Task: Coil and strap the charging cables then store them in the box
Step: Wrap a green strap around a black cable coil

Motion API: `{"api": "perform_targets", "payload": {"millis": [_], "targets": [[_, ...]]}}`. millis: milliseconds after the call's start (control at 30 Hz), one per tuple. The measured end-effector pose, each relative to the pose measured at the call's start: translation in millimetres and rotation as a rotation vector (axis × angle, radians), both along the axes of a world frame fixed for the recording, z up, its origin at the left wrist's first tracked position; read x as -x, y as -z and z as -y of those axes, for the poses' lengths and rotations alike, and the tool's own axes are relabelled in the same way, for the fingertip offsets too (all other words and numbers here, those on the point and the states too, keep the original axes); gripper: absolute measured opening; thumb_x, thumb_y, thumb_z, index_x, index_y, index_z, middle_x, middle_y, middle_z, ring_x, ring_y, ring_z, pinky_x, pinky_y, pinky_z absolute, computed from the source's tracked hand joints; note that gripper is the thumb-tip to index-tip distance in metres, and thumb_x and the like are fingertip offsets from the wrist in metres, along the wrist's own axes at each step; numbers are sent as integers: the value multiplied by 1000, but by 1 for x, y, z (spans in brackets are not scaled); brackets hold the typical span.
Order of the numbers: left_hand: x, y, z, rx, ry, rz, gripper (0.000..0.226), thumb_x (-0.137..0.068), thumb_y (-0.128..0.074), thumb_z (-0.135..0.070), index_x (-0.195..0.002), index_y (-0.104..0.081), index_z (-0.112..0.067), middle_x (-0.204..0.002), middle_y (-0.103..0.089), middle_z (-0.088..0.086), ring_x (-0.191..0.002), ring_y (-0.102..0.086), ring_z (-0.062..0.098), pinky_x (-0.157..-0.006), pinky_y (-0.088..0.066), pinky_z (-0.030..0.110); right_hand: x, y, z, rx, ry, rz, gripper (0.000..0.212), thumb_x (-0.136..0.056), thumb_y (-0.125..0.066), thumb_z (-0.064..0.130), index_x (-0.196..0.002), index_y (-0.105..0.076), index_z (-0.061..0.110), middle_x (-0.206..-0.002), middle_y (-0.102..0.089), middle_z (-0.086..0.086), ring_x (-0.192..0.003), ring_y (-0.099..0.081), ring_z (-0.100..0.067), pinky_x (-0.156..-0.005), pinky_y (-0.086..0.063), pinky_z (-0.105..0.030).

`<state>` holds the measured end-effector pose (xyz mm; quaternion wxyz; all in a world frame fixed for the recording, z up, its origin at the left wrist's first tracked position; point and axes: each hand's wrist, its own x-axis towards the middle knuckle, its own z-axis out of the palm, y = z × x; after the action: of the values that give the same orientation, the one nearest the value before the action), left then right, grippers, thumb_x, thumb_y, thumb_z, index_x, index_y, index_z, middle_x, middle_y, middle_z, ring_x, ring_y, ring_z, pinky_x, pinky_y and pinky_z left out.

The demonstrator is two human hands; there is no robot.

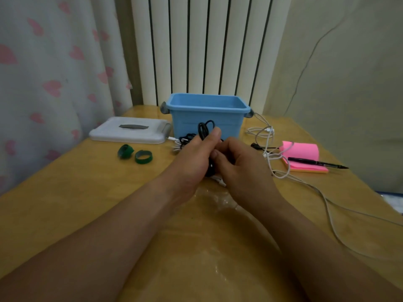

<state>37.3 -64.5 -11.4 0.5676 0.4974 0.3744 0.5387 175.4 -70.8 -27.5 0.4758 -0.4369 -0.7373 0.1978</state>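
My left hand [196, 155] grips a coiled black cable [204, 129], whose loops stick up above the thumb in front of the blue box [209, 110]. My right hand [242, 164] curls its fingers around the lower part of the same black cable. More black and white cable [183, 141] lies on the table behind my left hand. A loose white cable [265, 136] sprawls to the right of the box. Two green straps [125, 151] [143, 156] lie on the table to the left.
The white box lid [130, 130] lies left of the box. A pink sticky-note pad [302, 156] with a black pen [316, 163] sits at the right. A radiator and a curtain stand behind the wooden table [87, 192].
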Motion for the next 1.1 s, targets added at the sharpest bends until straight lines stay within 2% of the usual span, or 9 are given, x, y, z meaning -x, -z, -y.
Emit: {"api": "perform_targets", "payload": {"millis": [167, 300, 367, 433, 533, 600, 767, 900, 1100], "targets": [[-1, 3, 1, -11, -149, -95, 36, -113, -50, -35, -116, -68, -4, -107, -79, 8, -99, -78, 16, -80, -61, 31, 1, 1, -1, 14, 42, 88, 12, -102, -66, 31, -91, -63, 32, -79, -65, 20, -77, -63, 2, -63, -44, -18], [10, -2, -7, 52, -187, 222, 25, -113, -51, -29, -114, -63, -7, -88, -76, 8, -89, -77, 23, -90, -63, 45, -3, 1, -3, 13, 60, 174, 13, -102, -67, 37, -92, -63, 30, -78, -63, 15, -74, -59, -3, -66, -50, -33], [21, -8, -13, 77, -155, 406, 19, -114, -49, -27, -106, -56, -11, -74, -61, 6, -70, -67, 22, -74, -64, 43, -9, 1, -7, 7, 63, 214, 18, -100, -67, 42, -91, -64, 26, -73, -60, 10, -69, -54, -6, -65, -46, -36], [33, -11, -18, 76, -158, 405, 19, -114, -47, -27, -102, -53, -14, -67, -46, 1, -57, -47, 15, -55, -52, 30, -13, 1, -10, 22, 42, 236, 26, -96, -68, 50, -86, -64, 26, -70, -59, 7, -65, -52, -7, -64, -46, -39], [47, -12, -26, 4, -178, 233, 20, -115, -47, -26, -98, -51, -16, -65, -38, -2, -51, -31, 10, -42, -29, 23, -19, 0, -12, 67, 15, 331, 32, -90, -70, 59, -81, -65, 29, -70, -62, 9, -65, -55, -6, -64, -49, -38], [53, -13, -28, -53, -194, 88, 21, -115, -47, -26, -96, -49, -17, -65, -40, -3, -50, -31, 10, -41, -26, 23, -25, -3, -13, 84, 29, 367, 28, -92, -71, 56, -83, -66, 30, -74, -65, 11, -69, -59, -6, -67, -53, -38], [52, -12, -25, -156, -194, -292, 22, -111, -56, -33, -97, -50, -17, -72, -47, 1, -54, -37, 11, -47, -33, 26, -38, -9, -18, 77, 59, 400, 4, -102, -66, 38, -101, -69, 35, -92, -67, 16, -86, -60, -1, -80, -56, -38], [40, -4, -19, -246, -131, -722, 37, -100, -65, -58, -100, -62, -21, -83, -64, -6, -75, -61, 8, -72, -48, 32, -34, -9, -17, 36, 69, 336, 3, -101, -68, 35, -103, -68, 33, -93, -67, 17, -87, -61, -1, -79, -56, -36], [32, -7, -10, -317, 21, -903, 21, -98, -71, -52, -103, -60, -35, -92, -68, -10, -79, -64, -3, -75, -51, 29, -37, -9, -19, -52, 125, 270, 15, -95, -74, 37, -89, -60, 34, -78, -62, 14, -73, -58, -8, -68, -55, -45]]}}
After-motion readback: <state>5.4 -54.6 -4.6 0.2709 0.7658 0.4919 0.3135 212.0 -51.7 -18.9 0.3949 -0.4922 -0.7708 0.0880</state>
